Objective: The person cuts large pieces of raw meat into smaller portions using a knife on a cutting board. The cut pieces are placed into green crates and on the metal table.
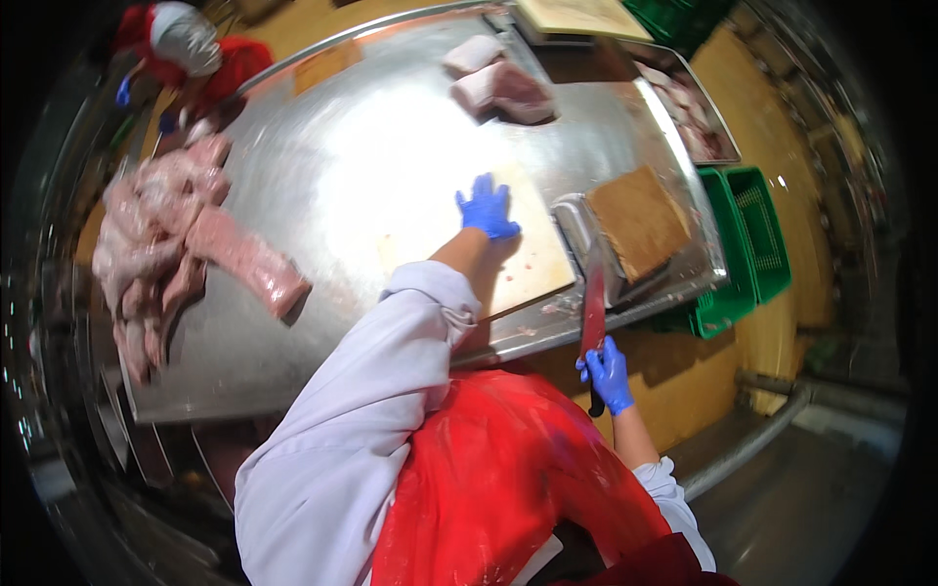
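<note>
My left hand, in a blue glove, lies on the white cutting board with its fingers spread and nothing in it. In my right hand, also blue-gloved, is a long knife by its dark handle. The blade points away from me, over the table's front edge and beside a folded whitish cloth. Next to the cloth sits a brown, flat square block. Small meat scraps dot the board.
Large pale meat pieces are heaped at the left of the steel table. Two more chunks lie at the far side. Green crates and a meat-filled tray stand at right. A co-worker is at far left.
</note>
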`<state>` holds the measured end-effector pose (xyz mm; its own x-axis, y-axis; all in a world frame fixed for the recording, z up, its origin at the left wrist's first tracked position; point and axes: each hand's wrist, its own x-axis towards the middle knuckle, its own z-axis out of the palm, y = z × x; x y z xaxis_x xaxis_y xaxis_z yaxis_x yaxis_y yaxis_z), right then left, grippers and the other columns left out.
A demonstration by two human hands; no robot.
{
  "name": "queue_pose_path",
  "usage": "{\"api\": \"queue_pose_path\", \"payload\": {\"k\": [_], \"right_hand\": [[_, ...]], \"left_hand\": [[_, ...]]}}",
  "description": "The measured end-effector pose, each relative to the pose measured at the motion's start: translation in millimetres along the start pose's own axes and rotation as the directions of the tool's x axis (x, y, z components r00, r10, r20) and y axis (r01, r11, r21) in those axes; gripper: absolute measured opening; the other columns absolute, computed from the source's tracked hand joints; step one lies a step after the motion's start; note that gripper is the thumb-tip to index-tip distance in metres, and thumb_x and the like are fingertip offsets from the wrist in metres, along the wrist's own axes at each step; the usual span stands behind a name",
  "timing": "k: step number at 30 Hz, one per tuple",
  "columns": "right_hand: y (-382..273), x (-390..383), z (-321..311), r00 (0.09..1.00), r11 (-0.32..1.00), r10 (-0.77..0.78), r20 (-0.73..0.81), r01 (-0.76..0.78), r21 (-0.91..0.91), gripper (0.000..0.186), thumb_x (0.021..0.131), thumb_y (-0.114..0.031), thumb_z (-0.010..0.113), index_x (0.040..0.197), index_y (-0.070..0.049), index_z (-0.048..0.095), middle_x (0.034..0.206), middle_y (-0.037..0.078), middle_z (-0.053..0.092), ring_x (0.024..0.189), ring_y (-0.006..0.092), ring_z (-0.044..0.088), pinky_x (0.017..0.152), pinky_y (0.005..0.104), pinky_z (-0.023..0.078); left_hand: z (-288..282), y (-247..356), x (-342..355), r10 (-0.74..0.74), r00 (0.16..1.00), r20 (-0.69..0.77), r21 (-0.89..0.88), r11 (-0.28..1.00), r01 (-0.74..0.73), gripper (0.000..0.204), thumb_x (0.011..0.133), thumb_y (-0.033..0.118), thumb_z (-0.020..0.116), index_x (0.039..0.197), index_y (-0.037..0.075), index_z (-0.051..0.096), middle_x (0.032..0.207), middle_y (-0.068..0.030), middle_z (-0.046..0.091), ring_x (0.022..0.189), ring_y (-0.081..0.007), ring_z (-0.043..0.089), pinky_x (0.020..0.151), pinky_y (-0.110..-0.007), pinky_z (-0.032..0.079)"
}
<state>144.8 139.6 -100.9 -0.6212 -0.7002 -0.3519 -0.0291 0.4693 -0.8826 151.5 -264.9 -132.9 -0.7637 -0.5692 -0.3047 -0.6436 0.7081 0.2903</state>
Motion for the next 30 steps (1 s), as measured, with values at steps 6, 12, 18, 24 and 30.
{"api": "queue_pose_path", "payload": {"k": [6,12,18,24,30], "right_hand": [[-17.8,171.1,38.4,0.869,0.731,-0.471,0.153,0.481,-0.484,0.073,0.094,-0.012,0.059,0.157,0.003,0.026,0.139,0.023,0.054,0.114,0.0294,0.059,0.103,0.0384,0.045],[-0.5,263.4,53.9,0.944,0.855,-0.299,0.142,0.331,-0.399,0.071,0.090,-0.003,0.058,0.154,0.008,0.029,0.156,0.027,0.038,0.145,0.0360,0.037,0.120,0.0377,0.028],[3.5,273.4,85.2,0.908,0.741,-0.388,0.160,0.410,-0.532,0.065,0.090,0.000,0.059,0.151,0.004,0.038,0.134,0.018,0.058,0.121,0.0287,0.057,0.107,0.0373,0.043],[-28.3,220.5,183.6,0.926,0.714,-0.350,0.143,0.363,-0.599,0.068,0.085,-0.001,0.062,0.149,0.006,0.038,0.124,0.022,0.059,0.108,0.0344,0.059,0.100,0.0402,0.047],[-51.0,175.5,292.3,0.850,0.655,-0.485,0.206,0.509,-0.558,0.069,0.087,-0.010,0.063,0.149,0.006,0.038,0.133,0.028,0.055,0.121,0.0420,0.055,0.107,0.0450,0.042]], "left_hand": [[-7.6,-64.5,-21.9,0.121,0.992,-0.027,-0.077,0.990,-0.122,0.079,0.073,0.035,0.072,0.146,0.014,0.049,0.165,-0.0153,0.024,0.154,-0.0336,0.018,0.120,-0.063,0.018],[-34.6,-267.9,-110.9,-0.665,0.617,-0.420,0.018,0.674,0.739,0.090,0.096,0.055,0.053,0.161,0.005,0.016,0.168,-0.0241,0.005,0.156,-0.0418,0.000,0.123,-0.057,0.014],[-83.7,-416.0,-177.8,-0.935,0.273,-0.225,-0.115,0.304,0.946,0.123,0.071,0.058,0.079,0.162,0.010,0.010,0.166,-0.0223,0.008,0.153,-0.0423,0.012,0.117,-0.059,0.027],[-100.2,-467.3,-255.1,-0.987,0.143,0.079,-0.649,0.058,0.758,0.130,0.068,0.042,0.086,0.161,0.009,0.001,0.157,-0.0263,0.030,0.139,-0.0423,0.045,0.111,-0.051,0.044],[-12.0,-575.7,-310.8,-0.699,0.693,-0.174,-0.984,0.092,-0.154,0.105,0.073,0.013,0.080,0.157,0.007,0.016,0.142,-0.0198,0.050,0.124,-0.0335,0.057,0.105,-0.045,0.049]]}}
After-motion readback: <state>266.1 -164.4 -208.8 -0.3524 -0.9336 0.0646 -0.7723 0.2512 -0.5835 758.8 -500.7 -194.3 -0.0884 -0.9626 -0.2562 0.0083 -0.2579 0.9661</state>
